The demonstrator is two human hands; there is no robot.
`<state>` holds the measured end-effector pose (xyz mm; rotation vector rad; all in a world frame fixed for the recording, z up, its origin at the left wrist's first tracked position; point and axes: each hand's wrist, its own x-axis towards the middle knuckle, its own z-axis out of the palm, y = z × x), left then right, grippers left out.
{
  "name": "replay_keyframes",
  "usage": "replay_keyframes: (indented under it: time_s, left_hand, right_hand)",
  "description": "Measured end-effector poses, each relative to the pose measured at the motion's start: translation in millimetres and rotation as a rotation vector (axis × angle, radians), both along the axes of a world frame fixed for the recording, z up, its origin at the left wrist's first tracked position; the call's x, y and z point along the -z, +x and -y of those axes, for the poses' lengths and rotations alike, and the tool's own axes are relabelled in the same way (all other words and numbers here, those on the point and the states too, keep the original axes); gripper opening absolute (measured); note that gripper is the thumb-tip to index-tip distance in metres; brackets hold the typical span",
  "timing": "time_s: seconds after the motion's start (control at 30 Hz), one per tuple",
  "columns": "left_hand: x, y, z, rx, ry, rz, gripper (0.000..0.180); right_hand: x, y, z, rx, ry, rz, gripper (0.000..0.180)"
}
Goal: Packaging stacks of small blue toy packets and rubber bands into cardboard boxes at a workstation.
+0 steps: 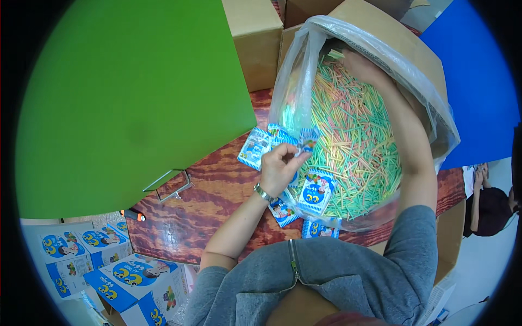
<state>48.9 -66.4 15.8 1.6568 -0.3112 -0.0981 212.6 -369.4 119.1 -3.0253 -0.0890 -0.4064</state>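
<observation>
My left hand (280, 169) pinches the edge of a small blue-and-white packet (309, 139) between thumb and fingers, at the left side of a plastic-lined carton. Thin pastel candy sticks (353, 136) in green, yellow and pink fill the carton. My right hand (359, 66) reaches deep into its far end, where a few pale sticks (335, 54) show at the shadowed fingertips. More packets lie around my left hand: one (254, 148) beyond it, one (316, 191) on the near sticks, and others (284, 211) along the near rim.
The clear plastic liner (310, 60) folds over the carton's wall (391, 32). A green panel (136, 103) covers the left, with a metal handle (168, 185) by its corner. Printed boxes (136, 277) stand lower left; a blue panel (473, 81) and another person (492, 209) are right.
</observation>
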Motion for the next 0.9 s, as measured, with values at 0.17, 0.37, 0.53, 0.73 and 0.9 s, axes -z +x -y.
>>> replay_keyframes:
  time_s: [0.17, 0.37, 0.53, 0.73, 0.9]
  left_hand:
    - [-11.2, 11.1, 2.4, -0.119, 0.169, 0.273, 0.018]
    - [-14.8, 11.6, 3.8, -0.149, 0.217, 0.464, 0.022]
    - [-23.2, 3.8, 0.5, -0.145, 0.241, 0.519, 0.022]
    - [-25.8, 0.9, -7.1, -0.135, 0.268, 0.706, 0.016]
    - [-23.6, -5.3, -11.5, -0.088, 0.173, 0.532, 0.014]
  right_hand:
    - [-44.5, -99.5, -46.1, -0.294, 0.389, -0.547, 0.025]
    - [-68.1, -144.4, -73.2, -0.583, 0.098, -0.420, 0.020]
    - [-81.1, -156.0, -92.2, -0.542, -0.172, -0.431, 0.017]
    - [-94.0, -164.0, -124.5, -0.598, -0.403, -0.388, 0.024]
    - [-100.7, -166.9, -121.3, -0.658, -0.149, -0.232, 0.035]
